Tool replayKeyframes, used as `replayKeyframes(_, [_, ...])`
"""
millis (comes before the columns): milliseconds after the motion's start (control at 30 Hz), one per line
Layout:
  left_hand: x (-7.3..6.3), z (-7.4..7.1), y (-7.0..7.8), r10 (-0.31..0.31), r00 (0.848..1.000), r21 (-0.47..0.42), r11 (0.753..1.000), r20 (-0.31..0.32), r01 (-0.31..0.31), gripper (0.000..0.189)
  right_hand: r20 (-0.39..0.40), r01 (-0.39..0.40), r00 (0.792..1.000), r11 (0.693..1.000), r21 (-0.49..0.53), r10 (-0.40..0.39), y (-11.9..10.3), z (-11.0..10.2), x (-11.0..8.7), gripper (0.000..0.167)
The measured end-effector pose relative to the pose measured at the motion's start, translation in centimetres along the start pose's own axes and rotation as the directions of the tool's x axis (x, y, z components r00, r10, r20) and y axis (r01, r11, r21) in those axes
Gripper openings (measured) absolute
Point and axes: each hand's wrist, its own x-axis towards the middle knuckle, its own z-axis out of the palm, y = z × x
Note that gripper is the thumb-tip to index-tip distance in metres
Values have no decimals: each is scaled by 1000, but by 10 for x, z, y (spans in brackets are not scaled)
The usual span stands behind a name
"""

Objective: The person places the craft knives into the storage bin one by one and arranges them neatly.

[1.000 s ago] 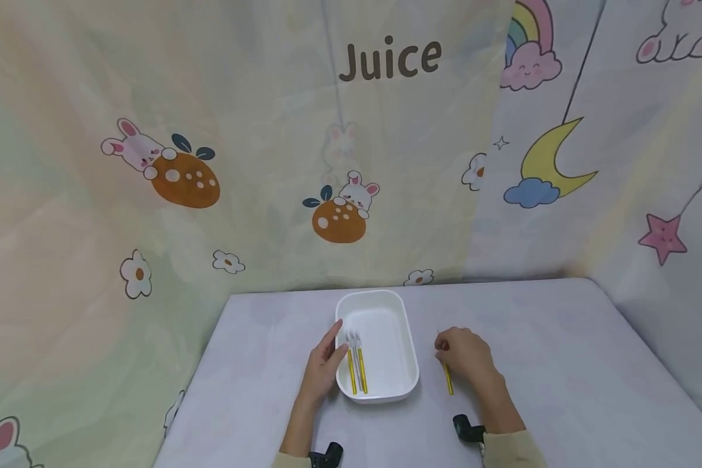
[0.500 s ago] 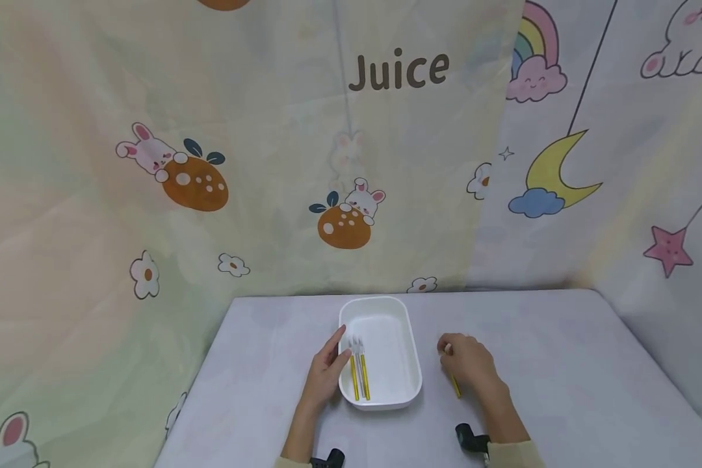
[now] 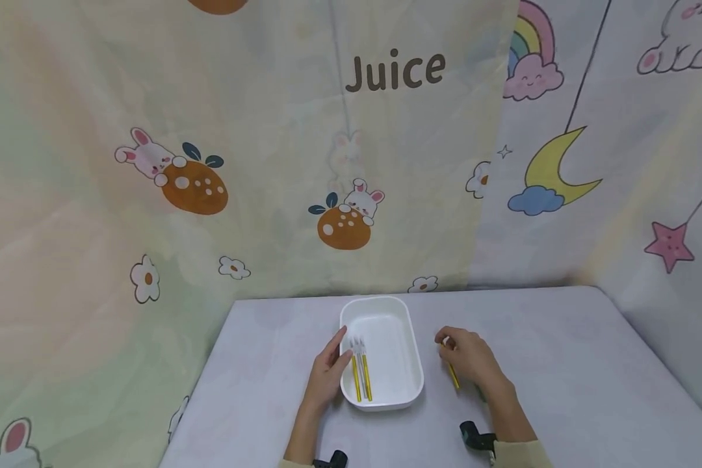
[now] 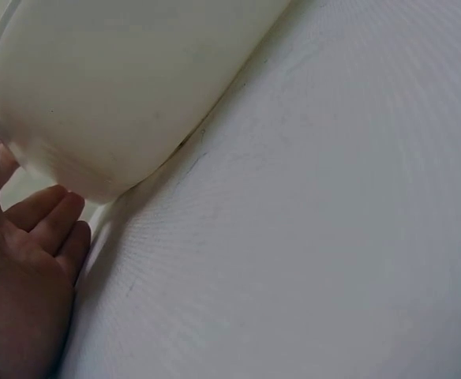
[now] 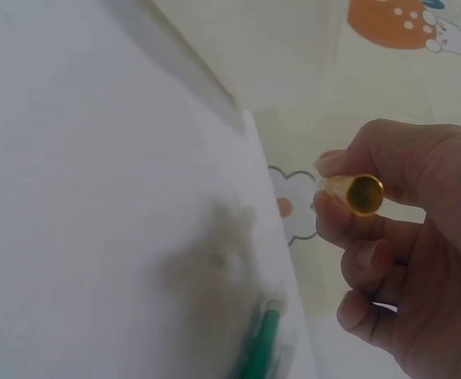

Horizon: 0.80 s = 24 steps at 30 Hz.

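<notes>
My left hand (image 3: 326, 377) holds the left side of a white rectangular tray (image 3: 394, 370), thumb over the rim and fingers outside. In the left wrist view the fingers lie by the tray's outer wall (image 4: 128, 87). Several slim forks (image 3: 367, 377) with yellow handles and silvery, tine-like heads lie along the tray's left side. Right of the tray, my right hand (image 3: 470, 356) pinches a slim yellow-handled utensil (image 3: 454, 376) between thumb and fingers. Its round golden end (image 5: 365, 195) faces the right wrist camera; its head is hidden.
A slim green-handled thing (image 5: 262, 343) lies on the white-covered table (image 3: 585, 383) below the right hand; the wrist mostly hides it in the head view. A printed cloth backdrop (image 3: 269, 162) rises behind the table's far edge.
The right hand has lifted slightly with the yellow-handled utensil, which has tilted a little. A bit of green now shows beside the right wrist. The left hand stays on the tray; the head view has shifted slightly.
</notes>
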Motion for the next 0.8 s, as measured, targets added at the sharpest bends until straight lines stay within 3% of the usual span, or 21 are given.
replayKeyframes(233, [-1, 1, 1, -22, 1000, 4, 1000, 16, 22, 56, -44, 55, 998, 999, 0, -55, -2, -10, -4, 20])
replayKeyframes(500, [3, 6, -1, 13, 999, 9, 1000, 29, -13, 56, -136, 77, 988, 997, 16, -74, -5, -11, -6, 24])
replayKeyframes(800, [0, 0, -2, 8, 1000, 4, 1000, 1, -8, 54, -206, 152, 970, 983, 106, -127, -30, -1, -9, 22])
